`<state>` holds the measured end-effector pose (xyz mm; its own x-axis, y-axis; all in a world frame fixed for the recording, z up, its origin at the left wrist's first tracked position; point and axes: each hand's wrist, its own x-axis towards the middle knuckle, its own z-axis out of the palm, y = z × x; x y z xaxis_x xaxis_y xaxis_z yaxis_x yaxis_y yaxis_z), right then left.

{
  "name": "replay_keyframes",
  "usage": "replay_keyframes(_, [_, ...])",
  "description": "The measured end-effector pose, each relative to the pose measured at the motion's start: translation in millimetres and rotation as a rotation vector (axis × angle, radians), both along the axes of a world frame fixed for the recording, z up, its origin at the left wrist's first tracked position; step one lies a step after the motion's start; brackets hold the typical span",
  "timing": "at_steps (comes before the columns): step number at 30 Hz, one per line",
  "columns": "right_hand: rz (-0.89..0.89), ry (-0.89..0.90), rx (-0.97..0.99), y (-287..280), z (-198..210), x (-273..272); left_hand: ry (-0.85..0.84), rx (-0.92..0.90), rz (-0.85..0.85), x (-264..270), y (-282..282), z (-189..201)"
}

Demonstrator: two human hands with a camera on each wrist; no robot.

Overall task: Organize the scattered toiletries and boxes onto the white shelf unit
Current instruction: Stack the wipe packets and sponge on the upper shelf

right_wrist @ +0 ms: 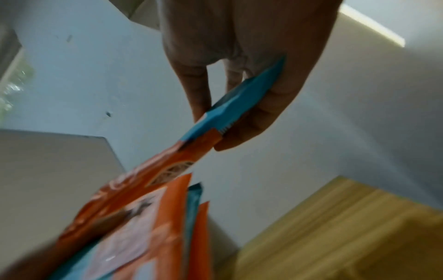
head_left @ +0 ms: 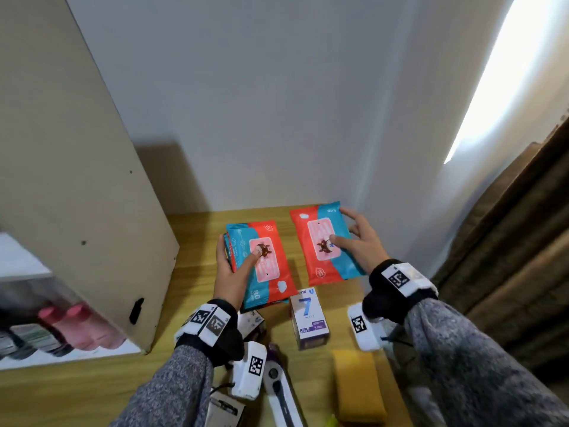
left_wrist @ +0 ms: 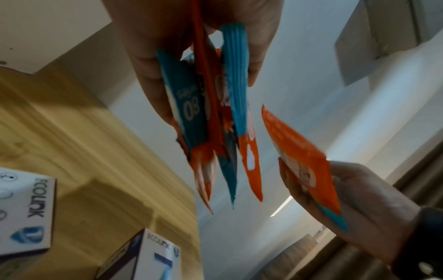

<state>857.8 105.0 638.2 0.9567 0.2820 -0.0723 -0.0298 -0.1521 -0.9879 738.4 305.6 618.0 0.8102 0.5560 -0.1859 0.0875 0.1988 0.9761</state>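
My left hand (head_left: 237, 266) grips a stack of red-and-blue wet-wipe packs (head_left: 261, 260) above the wooden table, thumb on the top pack's pink label. The left wrist view shows several packs (left_wrist: 215, 113) fanned between thumb and fingers. My right hand (head_left: 354, 238) holds a single wipe pack (head_left: 323, 245) by its right edge, thumb on its label, fingers behind; the same pack (right_wrist: 215, 123) is pinched in the right wrist view. The white shelf unit (head_left: 77, 180) stands at the left, with pink bottles (head_left: 80, 325) on a lower shelf.
A white "7 watt" bulb box (head_left: 309, 315) stands on the wooden table (head_left: 191, 241) below the packs, another box (head_left: 251, 323) beside my left wrist. A yellow sponge (head_left: 358, 383) and a white-purple tool (head_left: 280, 386) lie nearer me. Brown curtain (head_left: 508, 241) hangs right.
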Motion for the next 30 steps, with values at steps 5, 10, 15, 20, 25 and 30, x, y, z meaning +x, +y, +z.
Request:
replay_keyframes(5, [0.072,-0.009,0.098,35.4,20.0,-74.1,-0.102,-0.029,-0.057,-29.7,-13.5,23.7])
replay_keyframes(10, [-0.041,-0.065,0.103,63.8,26.5,-133.2,-0.131,-0.027,-0.117,-64.5,-3.2,35.9])
replay_keyframes(15, [-0.077,-0.145,-0.007,91.4,31.9,-179.6,-0.112,-0.074,-0.200,-101.7,22.7,43.7])
replay_keyframes(20, [-0.087,-0.161,-0.033,121.4,25.8,-224.4,-0.167,-0.004,-0.291,-136.5,46.4,44.2])
replay_keyframes(25, [-0.099,-0.063,-0.037,140.4,5.5,-263.3,-0.093,0.034,-0.406,-164.6,66.2,31.6])
replay_keyframes(30, [-0.121,-0.010,-0.001,130.9,-10.9,-292.1,-0.061,-0.003,-0.459,-183.4,61.6,8.8])
